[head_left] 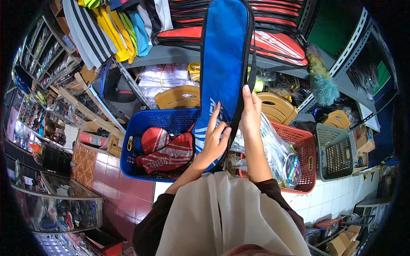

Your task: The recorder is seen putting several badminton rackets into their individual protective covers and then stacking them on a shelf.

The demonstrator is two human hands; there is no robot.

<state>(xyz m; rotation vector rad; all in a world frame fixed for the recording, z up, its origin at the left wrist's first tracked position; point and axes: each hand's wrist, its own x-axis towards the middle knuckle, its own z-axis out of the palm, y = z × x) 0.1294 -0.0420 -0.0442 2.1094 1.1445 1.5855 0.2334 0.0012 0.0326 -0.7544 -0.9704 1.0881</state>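
Right hand [250, 119] clamped on the right edge of a long blue racket bag [224, 55], fingers along its black trim. Left hand [212, 143] lies on the bag's printed face, lower half, index finger extended and touching, the other fingers loosely bent and apart. Bag upright in the view, broad blue panel facing the wearer, top at the upper picture edge, lower end close to the body. Lower left of it, a blue basket [164, 118] holding red-and-white bags [171, 154]. To the right, partly behind the right forearm, a red basket [307, 153] with clear-wrapped goods [273, 149]; beside that, a grey-green basket [331, 133]. Beyond the baskets, a grey shelf [179, 57] bearing stacked red-and-black bags [277, 45]. Striped and coloured garments [115, 30] hang at upper left; a fluffy teal duster [325, 87] hangs at the shelf's right end.
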